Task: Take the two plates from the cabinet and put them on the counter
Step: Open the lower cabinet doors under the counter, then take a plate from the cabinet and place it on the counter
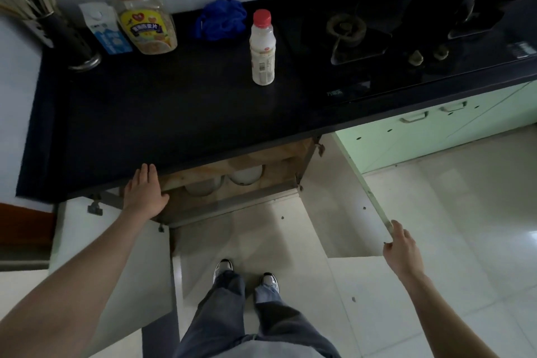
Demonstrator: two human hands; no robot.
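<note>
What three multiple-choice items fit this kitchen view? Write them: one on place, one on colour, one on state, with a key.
1. Where are the two plates?
A. in the open cabinet
B. on the counter
C. on the stove

2. The drink bottle has a cap of what colour?
A. blue
B. red
C. gold

3. What is the right hand doing?
A. lifting a plate
B. resting on the counter
C. gripping the right cabinet door edge

Key: A, both sit under the counter; B, cap is red; C, fingers wrap the door edge.
</note>
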